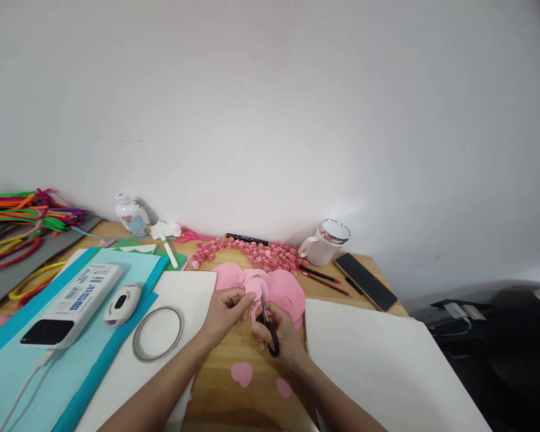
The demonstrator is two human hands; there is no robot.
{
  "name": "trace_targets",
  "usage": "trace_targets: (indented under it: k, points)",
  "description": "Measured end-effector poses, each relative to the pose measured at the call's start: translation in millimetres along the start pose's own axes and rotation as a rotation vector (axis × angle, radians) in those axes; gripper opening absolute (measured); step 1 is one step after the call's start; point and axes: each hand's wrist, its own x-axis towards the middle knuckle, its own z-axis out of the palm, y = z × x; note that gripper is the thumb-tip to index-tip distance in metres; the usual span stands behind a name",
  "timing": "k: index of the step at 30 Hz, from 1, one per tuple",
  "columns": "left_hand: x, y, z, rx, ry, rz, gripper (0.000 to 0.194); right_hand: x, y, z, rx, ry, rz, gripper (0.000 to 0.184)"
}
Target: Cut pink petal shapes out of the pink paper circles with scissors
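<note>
My left hand (227,311) pinches a round piece of pink paper (253,288) by its edge. In my right hand (281,330) is a pair of scissors (273,343) with black handles, its blades pointing up and away at the paper's right side. Whether the blades are cutting at this instant is too small to tell. Behind both hands lie larger pink paper rounds (285,288), overlapping each other. Nearer to me, a pink paper scrap (242,374) and a smaller pink piece (284,387) rest on the wooden table (247,408).
Many small rolled pink paper pieces (274,257) lie along the wall. A white mug (324,243) and a phone (366,281) stand at right, beside pencils (326,282). White sheets (378,354) flank the hands. At left are a tape ring (158,333), a power bank (74,306) and a bottle (132,215).
</note>
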Motion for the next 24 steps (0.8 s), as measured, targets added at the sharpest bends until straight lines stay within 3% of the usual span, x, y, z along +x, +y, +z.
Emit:
trace_targets:
  k: [11, 16, 24]
  points:
    - [2, -1, -4.8, -0.023, 0.093, 0.035, 0.036, -4, 4, 0, 0.061, -0.015, 0.009, 0.025]
    - [0, -1, -1.3, 0.019, 0.068, 0.027, 0.034, -2, 10, 2, 0.098, -0.007, 0.011, 0.026]
    - [-1, 0, -1.0, 0.060, 0.041, -0.005, 0.045, -5, -2, 4, 0.022, -0.062, 0.023, 0.031]
